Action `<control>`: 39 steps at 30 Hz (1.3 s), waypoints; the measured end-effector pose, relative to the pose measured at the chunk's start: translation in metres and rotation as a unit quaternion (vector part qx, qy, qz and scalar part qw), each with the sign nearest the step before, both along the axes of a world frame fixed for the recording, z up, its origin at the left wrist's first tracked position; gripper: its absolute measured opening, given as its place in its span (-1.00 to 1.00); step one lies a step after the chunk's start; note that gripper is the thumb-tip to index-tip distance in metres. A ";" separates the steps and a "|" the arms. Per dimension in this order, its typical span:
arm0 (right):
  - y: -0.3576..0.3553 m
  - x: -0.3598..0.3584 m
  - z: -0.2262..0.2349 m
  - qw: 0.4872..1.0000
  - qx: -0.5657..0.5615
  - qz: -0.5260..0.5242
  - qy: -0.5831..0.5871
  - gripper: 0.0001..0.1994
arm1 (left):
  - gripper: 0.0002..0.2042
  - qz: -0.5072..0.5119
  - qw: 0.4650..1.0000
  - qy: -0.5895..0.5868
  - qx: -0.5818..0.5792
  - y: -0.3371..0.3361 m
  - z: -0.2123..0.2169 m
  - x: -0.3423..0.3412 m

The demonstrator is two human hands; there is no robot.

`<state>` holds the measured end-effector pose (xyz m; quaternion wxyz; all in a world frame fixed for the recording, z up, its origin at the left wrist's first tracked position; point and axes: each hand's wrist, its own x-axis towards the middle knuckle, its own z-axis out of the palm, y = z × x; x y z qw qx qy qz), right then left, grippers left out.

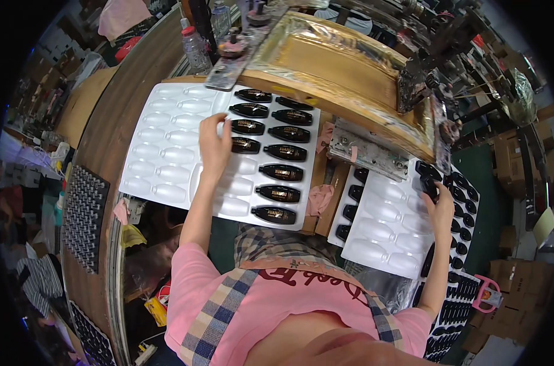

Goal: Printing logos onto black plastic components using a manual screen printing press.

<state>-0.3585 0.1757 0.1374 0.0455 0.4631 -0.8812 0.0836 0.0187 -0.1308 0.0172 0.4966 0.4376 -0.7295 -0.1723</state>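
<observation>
My left hand (213, 146) is over the left side of a white moulded tray (234, 207), beside the black bottles (248, 127). Its fingers are curled, thumb and forefinger tips close together; whether anything is between them cannot be made out. Glossy black bottles with gold print lie on their sides in this tray, filling the right column and the upper part of the left one. At the right, my right hand (439, 210) grips a black bottle (430, 188) above the upper right corner of another white tray (387, 226), whose visible hollows are mostly bare.
A wooden-framed printing screen (344, 67) stands over a metal fixture (368, 149) behind the trays. An unfilled white tray (161, 140) lies to the left. A red-lidded jar (195, 49) is at the back; black bottles (463, 213) fill trays at the right.
</observation>
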 end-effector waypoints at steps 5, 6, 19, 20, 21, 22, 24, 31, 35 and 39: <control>-0.013 0.022 0.009 0.953 -0.189 0.011 -0.237 -0.57 | -0.77 -0.247 0.967 -0.057 0.005 0.002 0.064 -0.089; -0.018 0.020 0.007 0.940 -0.210 0.032 -0.267 -0.54 | -0.76 -0.161 0.943 -0.215 -0.197 -0.003 0.064 -0.109; -0.137 0.084 0.009 0.962 -0.109 0.206 -0.139 -0.46 | -0.83 -0.394 0.859 0.239 0.223 -0.033 0.091 -0.129; -0.142 0.091 0.008 0.957 -0.102 0.195 -0.190 -0.44 | -0.83 -0.367 0.866 0.252 0.226 -0.033 0.087 -0.110; -0.141 0.088 0.005 0.950 -0.098 0.201 -0.219 -0.43 | -0.83 -0.333 0.879 0.257 0.226 -0.029 0.079 -0.090; -0.139 0.082 0.003 0.941 -0.094 0.207 -0.249 -0.43 | -0.83 -0.293 0.892 0.259 0.225 -0.027 0.069 -0.069; -0.132 0.086 0.009 0.935 -0.088 0.219 -0.264 -0.47 | -0.83 -0.224 0.910 0.266 0.225 -0.022 0.048 -0.026; -0.057 -0.020 -0.020 0.965 -0.190 0.074 -0.166 -0.66 | -0.82 -0.093 0.916 0.238 0.308 0.013 -0.019 0.063; -0.054 -0.030 -0.023 0.996 -0.041 0.076 -0.020 -0.65 | -0.80 -0.065 0.912 0.216 0.343 0.024 -0.040 0.066; -0.040 -0.023 -0.020 0.992 0.114 0.027 0.043 -0.51 | -0.73 0.004 0.938 0.082 0.338 0.028 -0.036 0.059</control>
